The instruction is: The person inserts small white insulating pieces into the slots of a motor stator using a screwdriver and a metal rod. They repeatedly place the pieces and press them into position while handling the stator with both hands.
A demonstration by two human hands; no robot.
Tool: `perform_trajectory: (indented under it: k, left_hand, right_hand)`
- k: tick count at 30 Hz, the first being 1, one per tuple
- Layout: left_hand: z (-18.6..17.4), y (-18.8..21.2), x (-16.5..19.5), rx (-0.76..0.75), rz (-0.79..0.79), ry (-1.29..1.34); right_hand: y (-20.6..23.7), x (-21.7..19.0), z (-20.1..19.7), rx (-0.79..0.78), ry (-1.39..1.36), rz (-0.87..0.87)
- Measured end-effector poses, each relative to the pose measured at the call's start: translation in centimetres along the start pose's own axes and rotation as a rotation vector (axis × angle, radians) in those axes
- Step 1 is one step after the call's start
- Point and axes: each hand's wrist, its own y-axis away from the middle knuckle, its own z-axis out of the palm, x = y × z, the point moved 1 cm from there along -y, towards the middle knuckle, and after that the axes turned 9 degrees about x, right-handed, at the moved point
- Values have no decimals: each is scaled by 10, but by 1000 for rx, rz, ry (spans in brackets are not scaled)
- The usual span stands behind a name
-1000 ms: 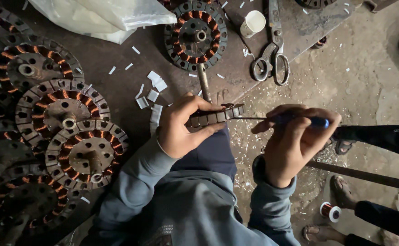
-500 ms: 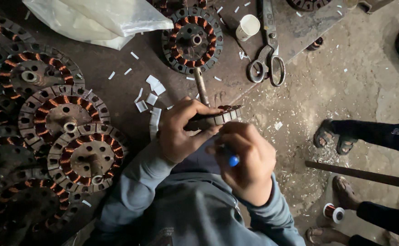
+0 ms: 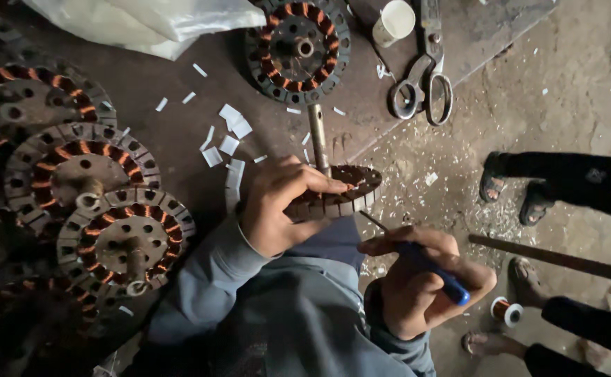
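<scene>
The left hand (image 3: 277, 209) presses a slotted stator (image 3: 337, 192) against the knee, fingers wrapped over its rim, while the right hand (image 3: 417, 286) closes around a blue-handled tool (image 3: 434, 269). I think the thin tip can slip from a slot and prick the holding fingers, because they lie very near.

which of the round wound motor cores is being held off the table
The core in the left hand, tilted by the table edge; the other copper-wound cores lie flat on the table.
</scene>
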Motion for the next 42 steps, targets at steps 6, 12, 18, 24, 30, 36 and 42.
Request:
perform_trajectory:
  k: [6, 12, 18, 24, 30, 36, 42]
  left_hand:
    - [3, -1, -4, -71, 8, 76]
    - [3, -1, -2, 5, 29, 24]
    - [-1, -3, -4, 59, -44, 49]
    - [-1, 1, -4, 61, -83, 37]
    - [-4, 0, -5, 17, -80, 64]
    - [-2, 1, -6, 28, -71, 54]
    - [0, -2, -6, 39, -22, 87]
  right_hand:
    - [-34, -27, 14, -777, 402, -274]
    - [-17, -17, 31, -981, 460, -701]
    - [-59, -41, 47, -956, 233, -225]
    - [-12, -3, 24, 177, -77, -219]
    - [-1, 24, -12, 88, -13, -55]
    - [-27, 3, 15, -53, -24, 22]
    - [-29, -6, 12, -372, 73, -29]
